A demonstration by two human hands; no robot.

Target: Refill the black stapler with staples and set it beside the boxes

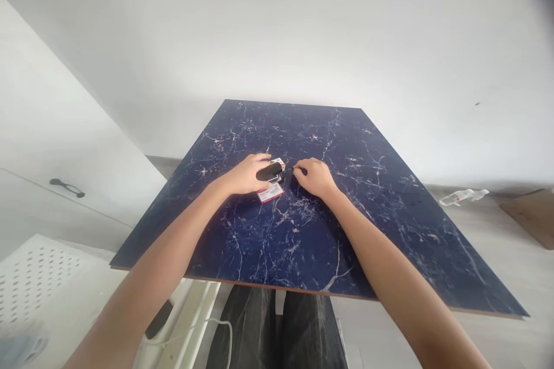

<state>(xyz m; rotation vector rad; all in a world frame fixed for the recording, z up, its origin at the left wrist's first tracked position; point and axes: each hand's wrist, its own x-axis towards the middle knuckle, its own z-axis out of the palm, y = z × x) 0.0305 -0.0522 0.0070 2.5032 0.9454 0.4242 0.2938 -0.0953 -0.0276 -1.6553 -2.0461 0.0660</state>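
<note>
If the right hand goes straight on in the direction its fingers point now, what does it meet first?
The right hand points leftward across the blue marble tabletop. It would most likely first meet the small black device under the left hand, lying over a red and white card. The gap looks very small; depth is unclear.

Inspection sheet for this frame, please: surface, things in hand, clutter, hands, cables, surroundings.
Surface: dark blue marbled tabletop.
Things in hand: small black device lying over a red-and-white card.
Clutter: nothing seen.
Hands: left hand rests on the black device; right hand beside it, fingers curled, contents hidden.
Cables: white cable below the table edge.
Surroundings: white wall, plastic bottle on the floor, white perforated panel.
</note>
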